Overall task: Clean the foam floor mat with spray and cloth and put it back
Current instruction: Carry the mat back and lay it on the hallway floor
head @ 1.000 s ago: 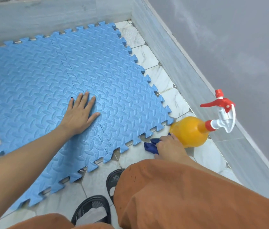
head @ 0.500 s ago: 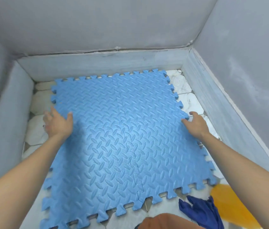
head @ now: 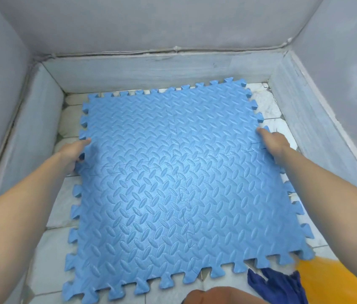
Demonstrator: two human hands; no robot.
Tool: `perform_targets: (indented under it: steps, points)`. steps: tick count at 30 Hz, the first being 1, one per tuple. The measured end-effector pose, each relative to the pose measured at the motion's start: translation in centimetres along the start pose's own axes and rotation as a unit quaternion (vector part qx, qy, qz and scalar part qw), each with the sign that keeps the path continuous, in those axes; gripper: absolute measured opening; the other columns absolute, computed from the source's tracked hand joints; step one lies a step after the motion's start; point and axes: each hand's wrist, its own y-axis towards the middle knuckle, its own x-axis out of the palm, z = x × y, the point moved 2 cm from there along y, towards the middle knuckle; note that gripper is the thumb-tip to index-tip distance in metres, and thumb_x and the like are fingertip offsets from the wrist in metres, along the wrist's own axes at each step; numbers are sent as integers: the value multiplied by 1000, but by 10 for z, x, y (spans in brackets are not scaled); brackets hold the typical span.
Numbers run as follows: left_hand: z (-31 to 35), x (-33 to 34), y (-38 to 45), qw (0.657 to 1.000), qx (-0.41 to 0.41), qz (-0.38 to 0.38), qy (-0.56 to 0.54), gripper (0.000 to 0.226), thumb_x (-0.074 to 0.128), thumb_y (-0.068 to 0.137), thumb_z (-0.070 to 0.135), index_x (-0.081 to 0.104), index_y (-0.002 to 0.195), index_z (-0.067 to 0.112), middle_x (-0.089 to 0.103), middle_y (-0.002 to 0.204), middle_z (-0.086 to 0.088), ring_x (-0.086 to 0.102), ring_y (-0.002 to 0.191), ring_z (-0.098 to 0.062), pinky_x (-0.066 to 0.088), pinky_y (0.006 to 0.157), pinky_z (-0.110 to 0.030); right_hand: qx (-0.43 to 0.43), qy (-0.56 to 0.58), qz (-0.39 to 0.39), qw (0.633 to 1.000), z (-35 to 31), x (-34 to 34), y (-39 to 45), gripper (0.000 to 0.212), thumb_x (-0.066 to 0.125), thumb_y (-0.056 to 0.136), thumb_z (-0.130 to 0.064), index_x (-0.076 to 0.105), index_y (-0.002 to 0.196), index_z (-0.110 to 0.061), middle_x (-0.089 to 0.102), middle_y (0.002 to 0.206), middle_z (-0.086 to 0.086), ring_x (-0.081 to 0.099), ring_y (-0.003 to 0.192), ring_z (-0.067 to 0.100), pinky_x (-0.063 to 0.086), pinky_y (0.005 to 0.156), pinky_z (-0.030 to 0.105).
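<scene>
The left hand [head: 72, 153] grips the mat's left edge at mid-height of the frame, thumb on top and fingers curled under the toothed border. The right hand [head: 275, 145] clamps the opposite edge at centre right in the same way, thumb pressed on the upper face. Between them the blue foam floor mat [head: 173, 183] fills the middle of the frame, four interlocked tiles with a raised diamond pattern. Its far edge sits just short of the grey skirting [head: 162, 69] along the top. A strip of white tiled floor [head: 48, 238] shows at left, and a narrower one at right below the side wall. At the lower right, just beside the mat's near corner, lie a dark blue cloth [head: 278, 286] and the orange spray bottle [head: 331, 281], touching each other
</scene>
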Motion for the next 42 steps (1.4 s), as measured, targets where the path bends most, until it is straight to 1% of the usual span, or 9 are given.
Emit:
perform_targets:
  steps: [4,7,13,18,22,28,38,40,42]
  points:
    - [-9,-2,-3,999,-27,-25,-17,39,66,86,40,60,112,11,63,69,-6,56,51,-19,48,41,-21,-29,1,3,1000,2,5,2,70,56,79,-68,63,116,-8,63,121,11,59,110,33,47,97,41]
    - [-9,-5,-8,999,-22,-9,-21,59,74,78,42,57,124,8,62,98,-7,59,72,-21,49,69,-33,-49,2,12,999,1,8,-1,64,54,79,-70,61,108,-14,64,118,10,60,109,32,47,94,41]
    - [2,-4,-29,999,25,1,-42,29,72,83,33,58,95,10,54,100,-6,52,72,-18,46,64,-32,-66,19,31,997,-1,2,-6,54,55,79,-70,55,94,-18,63,110,9,58,101,30,41,80,36]
    - [16,-3,-47,995,78,37,-42,55,69,86,30,50,129,2,54,113,-7,49,93,-17,40,79,-28,-77,56,53,994,-1,-5,-14,57,57,77,-70,58,101,-18,63,111,5,57,98,26,41,80,33]
    - [29,-11,-58,993,96,42,-48,31,73,81,40,54,87,15,55,102,-3,54,81,-17,42,73,-26,-96,109,62,988,-6,-16,-27,45,62,75,-67,58,90,-25,63,102,-1,59,96,22,45,87,35]
    - [57,-27,-84,973,183,115,-82,50,73,80,41,34,57,21,43,40,9,41,31,-3,28,31,-12,-142,164,118,969,-29,-34,-50,45,59,76,-68,41,70,-27,49,74,-9,50,79,20,39,76,36]
    - [124,-75,-120,942,278,152,-112,67,68,67,70,31,54,16,32,48,-5,32,45,-22,29,52,-32,-213,241,177,930,-96,-69,-72,51,49,86,-70,53,91,-19,64,83,7,60,83,34,46,81,44]
    - [149,-82,-123,942,277,138,-127,83,66,62,78,56,80,-3,60,75,-22,61,70,-37,47,66,-40,-229,252,174,924,-125,-82,-76,50,47,88,-67,52,93,-18,64,83,9,60,81,34,46,80,45]
    - [173,-86,-122,944,277,113,-139,92,67,65,74,51,113,-2,62,110,-20,60,101,-37,46,83,-45,-244,256,158,922,-151,-91,-75,45,47,95,-58,51,97,-13,61,80,11,58,76,32,43,75,42]
